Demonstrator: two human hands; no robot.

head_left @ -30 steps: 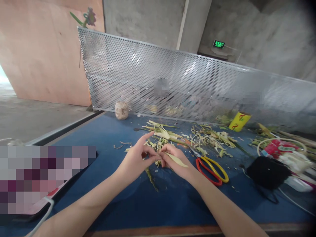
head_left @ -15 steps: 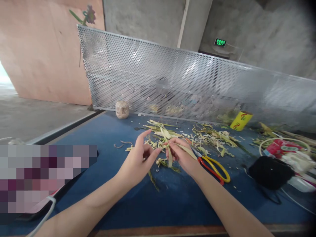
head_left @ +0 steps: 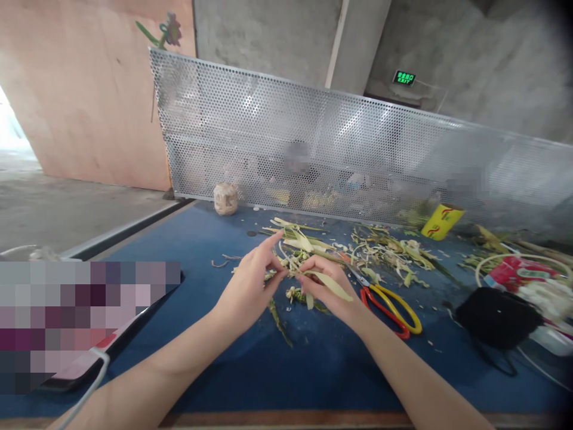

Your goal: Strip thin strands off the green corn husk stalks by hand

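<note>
My left hand (head_left: 250, 286) and my right hand (head_left: 324, 288) meet above the blue table (head_left: 192, 251). Both pinch a pale green leaf strip (head_left: 329, 285) between thumb and fingers; the strip trails across my right hand. My left forefinger points away. Below the hands lie a thin green stem (head_left: 280, 322) and a small clump of cut plant bits (head_left: 295, 294). Scissors with red and yellow handles (head_left: 389, 304) lie just right of my right hand.
A heap of pale leaf trimmings (head_left: 371, 251) spreads behind the hands. A perforated metal screen (head_left: 340, 155) stands along the table's far edge, with a beige roll (head_left: 225, 198) and a yellow packet (head_left: 439, 222) before it. A black bundle (head_left: 499, 316) and white cables lie right.
My hands drew apart half a second ago, then came back together on the leaf strip. The view has shifted slightly to the left.
</note>
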